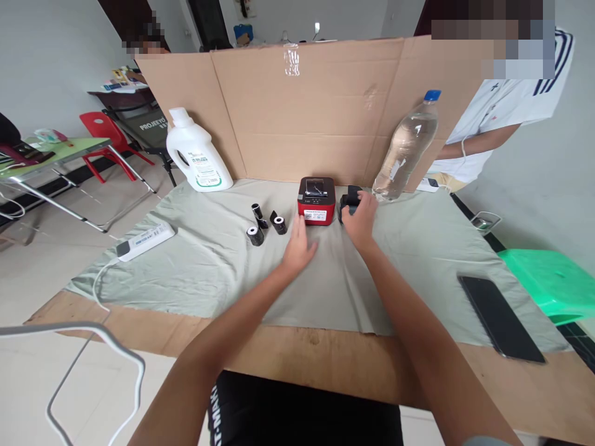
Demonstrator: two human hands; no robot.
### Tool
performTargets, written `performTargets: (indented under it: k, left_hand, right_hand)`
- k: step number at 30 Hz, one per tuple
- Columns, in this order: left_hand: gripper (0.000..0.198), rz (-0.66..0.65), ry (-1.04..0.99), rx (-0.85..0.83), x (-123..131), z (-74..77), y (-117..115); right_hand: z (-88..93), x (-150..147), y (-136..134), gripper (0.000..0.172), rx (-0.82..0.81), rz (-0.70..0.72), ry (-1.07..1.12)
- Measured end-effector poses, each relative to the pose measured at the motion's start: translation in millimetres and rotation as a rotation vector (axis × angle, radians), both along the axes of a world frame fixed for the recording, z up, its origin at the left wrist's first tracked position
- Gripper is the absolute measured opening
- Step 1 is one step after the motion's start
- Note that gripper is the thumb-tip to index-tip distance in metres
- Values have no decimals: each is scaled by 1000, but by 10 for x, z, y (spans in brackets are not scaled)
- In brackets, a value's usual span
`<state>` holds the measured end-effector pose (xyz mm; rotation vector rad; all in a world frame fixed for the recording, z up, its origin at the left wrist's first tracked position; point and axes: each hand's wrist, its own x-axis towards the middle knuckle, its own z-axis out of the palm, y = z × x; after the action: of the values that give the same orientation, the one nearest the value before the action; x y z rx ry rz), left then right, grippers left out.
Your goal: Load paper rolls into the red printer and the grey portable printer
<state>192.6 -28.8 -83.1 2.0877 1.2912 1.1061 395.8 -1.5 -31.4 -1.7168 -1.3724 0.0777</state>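
A small red and black label printer (317, 199) stands on the pale green cloth (209, 272) near the cardboard screen. My left hand (298, 246) lies flat on the cloth just in front of the printer, fingers stretched out, holding nothing. Right of the printer, my right hand (361, 218) is closed on a black object (349, 198), which my fingers partly hide. Three small black label rolls (264, 224) lie to the left of the printer.
A white detergent jug (197, 152) and a clear water bottle (406, 147) lean by the cardboard screen (316, 105). A white power strip (145, 240) lies at the left, a black phone (499, 317) at the right. Another person in a white shirt (502, 111) stands behind the screen. A green stool (553, 282) is on the right.
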Motion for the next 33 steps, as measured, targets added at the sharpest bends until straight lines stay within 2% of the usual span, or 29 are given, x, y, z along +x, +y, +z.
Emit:
performTargets:
  k: [2,4,6,8,10,12,15,17,19,21,23,26,29,33]
  left_hand:
    - [78,-132,238,-10,1,-36,-268]
    - [69,-257,427,-35,3,-2,-418]
    - [62,-340,542,-54,6,60,-471]
    - [60,-375,598,-59,-7,110,-493]
    - [61,-381,607,-51,-52,130,-543]
    - [63,-381,581,-44,-127,127,-640]
    - [68,-354,478,-57,-255,119,-817]
    - [67,-284,379,-93,-318,128,-897]
    - [62,-212,293,-131,-354,144,-921]
    - [58,-193,242,-137,-370,156,-901]
    - [55,-212,220,-118,-376,158,-865]
    - [53,-218,215,-120,-383,151,-831]
    - [53,-236,276,-154,-388,179,-836]
    - [56,-305,391,-219,-396,288,-861]
  right_hand:
    - [-14,55,19,81,-112,-156,-55]
    - [-55,76,76,102,-249,-209,-71]
    - [-97,74,127,110,-314,-206,-84]
    - [-115,63,118,109,-311,-212,-103]
    - [-97,46,5,109,-280,-212,-135]
    - [-51,15,-233,111,-254,-187,-170]
    - [31,-87,-770,115,-251,-100,-174]
    - [71,-205,-1165,117,-271,-22,-123]
    - [89,-357,-1514,121,-291,64,-50]
    - [90,-524,-1768,120,-299,124,-16]
    - [79,-678,-1919,118,-303,133,-39]
    - [44,-834,-2008,117,-298,111,-166]
    - [-12,-897,-2036,121,-292,106,-269]
    - [-48,-915,-2076,124,-342,85,-352]
